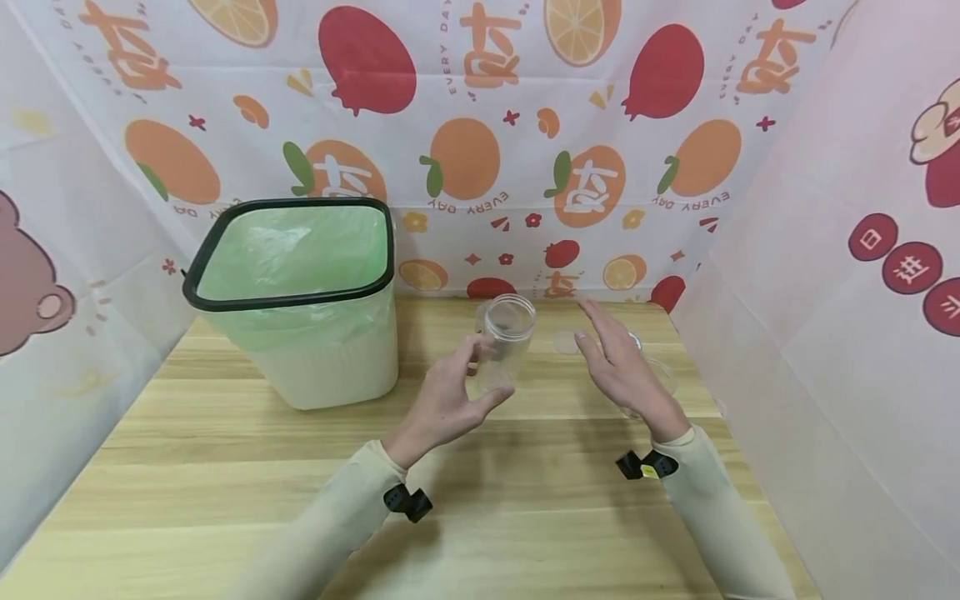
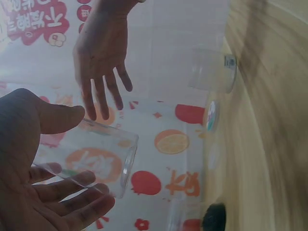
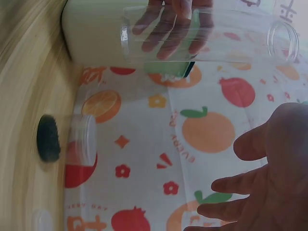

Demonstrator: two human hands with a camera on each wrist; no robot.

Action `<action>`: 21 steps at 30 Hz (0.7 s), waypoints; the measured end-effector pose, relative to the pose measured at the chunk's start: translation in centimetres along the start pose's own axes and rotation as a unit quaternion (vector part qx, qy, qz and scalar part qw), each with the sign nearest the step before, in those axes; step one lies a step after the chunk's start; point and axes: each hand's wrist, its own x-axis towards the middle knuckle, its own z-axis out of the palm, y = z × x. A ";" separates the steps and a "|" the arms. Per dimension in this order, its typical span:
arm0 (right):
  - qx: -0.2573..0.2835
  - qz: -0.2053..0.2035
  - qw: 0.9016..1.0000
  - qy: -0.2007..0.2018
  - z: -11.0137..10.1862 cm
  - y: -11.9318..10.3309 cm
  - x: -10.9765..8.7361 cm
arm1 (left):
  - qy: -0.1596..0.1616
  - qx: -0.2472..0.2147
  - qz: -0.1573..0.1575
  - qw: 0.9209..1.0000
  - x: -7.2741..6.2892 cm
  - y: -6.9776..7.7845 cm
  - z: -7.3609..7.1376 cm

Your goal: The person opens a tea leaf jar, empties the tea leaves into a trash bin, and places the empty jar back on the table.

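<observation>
My left hand (image 1: 442, 400) holds a clear, open-mouthed plastic jar (image 1: 504, 362), thumb on one side and fingers on the other. The jar is raised over the table, its threaded mouth up; nothing shows inside it. To its right, my right hand (image 1: 626, 375) is apart from the jar, fingers extended and holding nothing. In the right wrist view, a second clear jar (image 3: 83, 139) with a dark bottom (image 3: 48, 138) stands behind. Another clear jar (image 2: 211, 71) stands near the right hand, partly hidden by it in the head view.
A pale bin (image 1: 337, 358) with a green liner (image 1: 300, 250) and black rim stands at the left on the wooden table (image 1: 225, 492). Near the back lie a clear disc (image 1: 566, 342) and a small round lid (image 2: 212, 115). Printed cloth walls (image 1: 465, 233) enclose the back and sides.
</observation>
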 end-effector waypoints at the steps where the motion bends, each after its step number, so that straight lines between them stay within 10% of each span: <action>1: -0.003 0.004 1.000 -0.001 0.0 0.3 0.0 | -0.001 0.001 -0.002 1.000 0.1 -0.1 0.3; 21: -0.037 0.049 0.998 -0.028 -1.1 3.2 0.5 | -0.083 -0.089 -0.099 0.988 3.6 -2.4 6.6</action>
